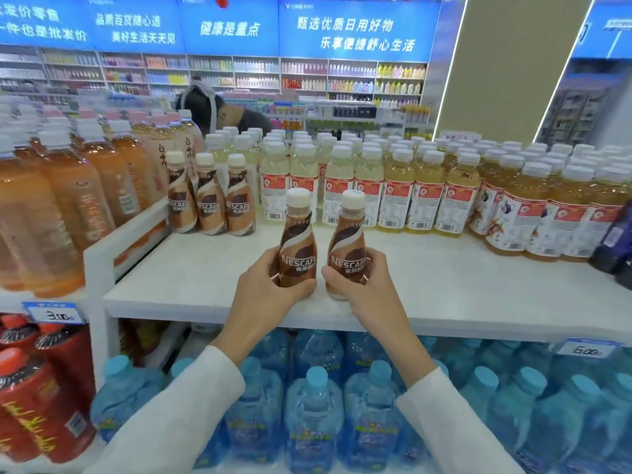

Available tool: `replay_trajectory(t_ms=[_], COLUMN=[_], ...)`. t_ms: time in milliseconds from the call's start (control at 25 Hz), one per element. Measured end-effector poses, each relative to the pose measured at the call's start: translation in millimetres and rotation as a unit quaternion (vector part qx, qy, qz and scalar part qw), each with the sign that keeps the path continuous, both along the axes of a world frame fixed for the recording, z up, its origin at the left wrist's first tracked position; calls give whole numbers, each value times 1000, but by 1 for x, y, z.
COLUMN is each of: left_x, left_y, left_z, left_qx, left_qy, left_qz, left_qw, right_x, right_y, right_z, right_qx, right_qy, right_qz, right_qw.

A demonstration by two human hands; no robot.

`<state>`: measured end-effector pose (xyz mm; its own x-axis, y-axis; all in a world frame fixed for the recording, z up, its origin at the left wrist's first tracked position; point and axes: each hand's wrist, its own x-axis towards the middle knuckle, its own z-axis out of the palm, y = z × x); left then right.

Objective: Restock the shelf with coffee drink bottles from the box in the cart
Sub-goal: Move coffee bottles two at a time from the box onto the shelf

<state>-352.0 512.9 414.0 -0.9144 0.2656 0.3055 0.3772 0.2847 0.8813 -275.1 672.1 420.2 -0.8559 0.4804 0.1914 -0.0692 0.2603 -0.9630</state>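
Observation:
My left hand [263, 292] grips a brown coffee drink bottle [297, 234] with a cream cap, held upright over the white shelf [444, 285]. Beside it my right hand [367, 285] grips a second, matching coffee bottle [347, 234], also upright. The two bottles stand side by side, a small gap between them, near the shelf's front edge. Three more coffee bottles [210, 196] stand in a row at the back left of the same shelf. The box and the cart are out of view.
Pale yellow drink bottles [376, 186] fill the shelf's back and right. Orange tea bottles [68, 200] stand behind a white divider [102, 248] on the left. Blue water jugs [314, 412] and red bottles [41, 388] fill the lower shelf. A person [219, 111] bends behind the display.

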Motion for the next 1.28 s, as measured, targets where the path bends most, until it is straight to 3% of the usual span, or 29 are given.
replay_trajectory(t_ms=[240, 640, 920, 1280], left_x=[6, 7, 6, -76], left_y=[0, 3, 11, 22], left_z=[-4, -5, -9, 22], left_qx=[10, 58, 13, -28], left_qy=[27, 8, 42, 3], left_qz=[60, 6, 78, 133], left_qw=[998, 998, 996, 991], right_x=[11, 10, 4, -104], right_y=[3, -4, -12, -9], right_z=[-7, -13, -16, 6], right_qx=[59, 103, 125, 169], right_qy=[3, 17, 28, -32], right_qz=[-52, -95, -124, -65], right_qw=[997, 990, 984, 983])
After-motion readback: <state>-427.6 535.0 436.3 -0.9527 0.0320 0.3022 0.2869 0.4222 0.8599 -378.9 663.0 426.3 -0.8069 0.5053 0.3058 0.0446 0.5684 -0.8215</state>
